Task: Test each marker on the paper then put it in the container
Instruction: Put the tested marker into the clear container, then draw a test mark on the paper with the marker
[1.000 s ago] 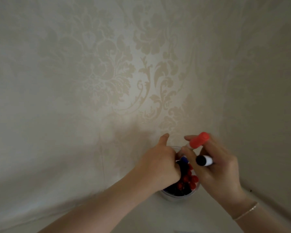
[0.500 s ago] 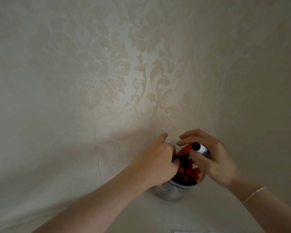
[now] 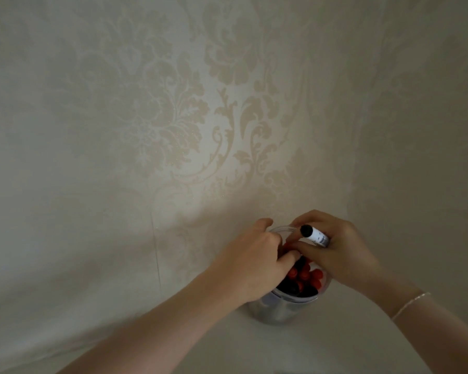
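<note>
- Wallpaper, pale with a damask pattern, fills most of my view behind and beside the work.
- Table: pale surface along the bottom, carrying the container.
- Left hand: I see it lying over the container's left rim, fingers curled down among the markers inside; whether they pinch one I cannot tell.
- Right hand: fingers curled round a marker, held over the container's right side, thumb touching the left fingertips.
- Container: clear round tub standing on the table close to the wall, between the two hands.
- Markers: red and dark caps packed upright inside the container.
- Marker: white barrel, black cap end pointing up-left, gripped above the rim.
- Bracelet: thin chain on the right wrist.
</note>
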